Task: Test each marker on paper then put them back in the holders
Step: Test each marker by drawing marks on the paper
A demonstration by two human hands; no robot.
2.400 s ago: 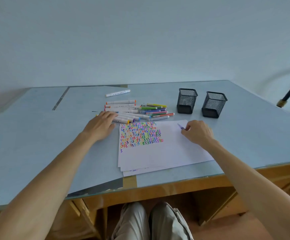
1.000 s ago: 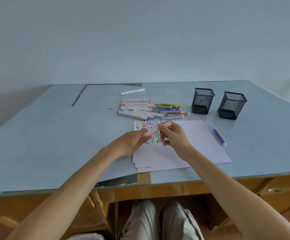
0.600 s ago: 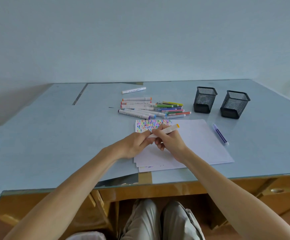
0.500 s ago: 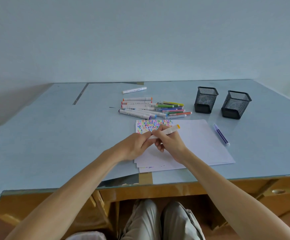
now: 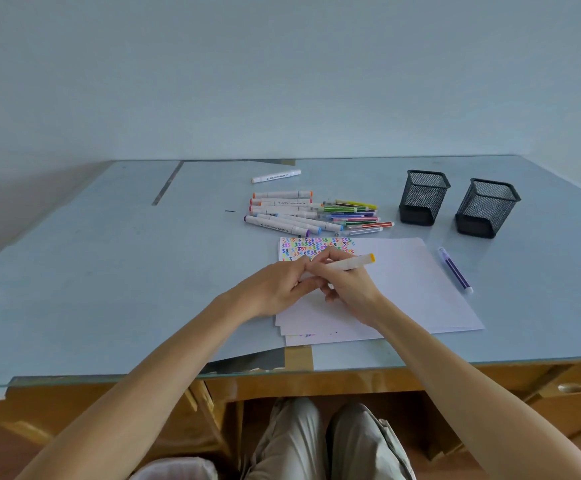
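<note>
Over the paper (image 5: 403,289), the left hand (image 5: 275,289) curls its fingers against the near end of a white marker (image 5: 347,264), seemingly pinching it. The right hand (image 5: 347,289) grips the barrel, yellow end pointing right. Beyond lie the marker pile (image 5: 313,213), then two mesh holders (image 5: 455,206) far right.

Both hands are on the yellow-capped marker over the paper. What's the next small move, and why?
Probably pull off the near cap: the left hand pinches the end of the yellow-capped marker that the right hand grips above the paper, and its far cap is on, so nothing can write yet.
</note>
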